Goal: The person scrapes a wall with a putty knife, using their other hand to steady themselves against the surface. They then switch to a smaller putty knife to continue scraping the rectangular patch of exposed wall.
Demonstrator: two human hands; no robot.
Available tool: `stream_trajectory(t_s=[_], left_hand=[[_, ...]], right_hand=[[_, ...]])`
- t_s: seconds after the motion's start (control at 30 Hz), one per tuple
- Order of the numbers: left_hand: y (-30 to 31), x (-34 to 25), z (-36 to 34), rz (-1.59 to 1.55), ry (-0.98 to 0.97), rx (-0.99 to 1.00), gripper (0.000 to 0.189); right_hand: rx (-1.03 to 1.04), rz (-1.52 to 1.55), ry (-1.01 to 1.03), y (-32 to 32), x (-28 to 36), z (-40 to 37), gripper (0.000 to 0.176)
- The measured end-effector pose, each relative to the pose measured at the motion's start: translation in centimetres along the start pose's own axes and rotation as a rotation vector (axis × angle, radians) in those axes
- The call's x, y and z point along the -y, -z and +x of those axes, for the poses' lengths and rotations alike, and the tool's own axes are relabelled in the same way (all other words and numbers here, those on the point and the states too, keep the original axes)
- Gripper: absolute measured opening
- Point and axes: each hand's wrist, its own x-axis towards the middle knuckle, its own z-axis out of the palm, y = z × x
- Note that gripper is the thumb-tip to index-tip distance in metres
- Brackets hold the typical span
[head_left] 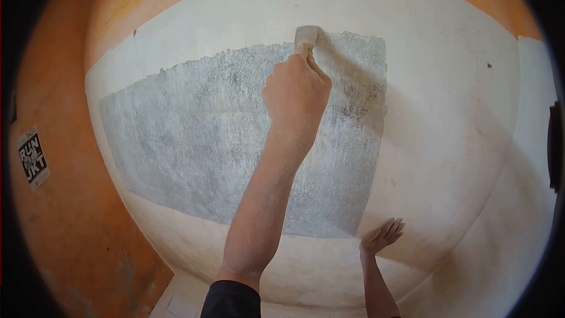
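1. Scraper is at top edge of gray patch on wall.
2. L grip is closed round its handle; R grip is spread, nr patch's corner.
3. Prob. light, w/ stiff, thin blade. Best hold: handle.

The patch lies within the front wall, with a small mark to its right, a sticker on the side wall to the left, and the floor below, at the front wall's foot.
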Motion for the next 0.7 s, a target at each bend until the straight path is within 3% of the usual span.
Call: stream_trajectory(t_s=[0.03,0.4,0.57,0.7], left_hand=[[2.0,-1.4,-0.3,-0.016,0.130,0.201,0.034],[1.2,-0.9,-2.2,0.058,0.137,0.209,0.033],[0.3,-0.1,-2.6,0.008,0.085,0.078,0.032],[1.0,-0.7,-2.3,-0.001,0.165,0.221,0.030]], right_hand=[[0.001,0.008,-0.006,0.1,0.1,0.0,0.058],[0.015,0.027,-0.031,0.6,0.1,0.2,0.058],[0.025,0.026,-0.034,0.4,0.2,0.1,0.057],[-0.009,0.014,0.021,0.1,-0.1,0.0,0.057]])
